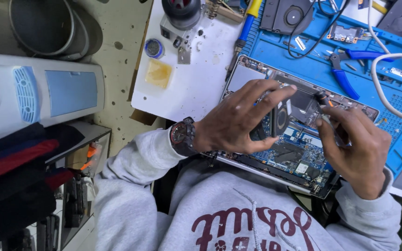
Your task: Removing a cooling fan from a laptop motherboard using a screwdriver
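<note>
The left hand (pixel 238 121) pinches the small round fan (pixel 280 118) in the opened laptop (pixel 298 158) at the desk's near edge, and the right hand (pixel 357 146), fingers closed around a screwdriver (pixel 326 111), should probably keep it upright.

Laptop (pixel 298 153): blue circuit board, glossy chips, matt metal frame. Mat (pixel 396 121): blue rubbery, matt, gridded. Table (pixel 196 88): white, smooth, stained. Pliers (pixel 345 76): blue plastic grips. Sweatshirt (pixel 201 209): grey soft cloth. Watch (pixel 182 135): dark, glossy.

white workbench (pixel 196 88) with blue mat (pixel 396 135), opened laptop (pixel 298 158), yellow sponge (pixel 158 73), blue pliers (pixel 345 74)
</note>
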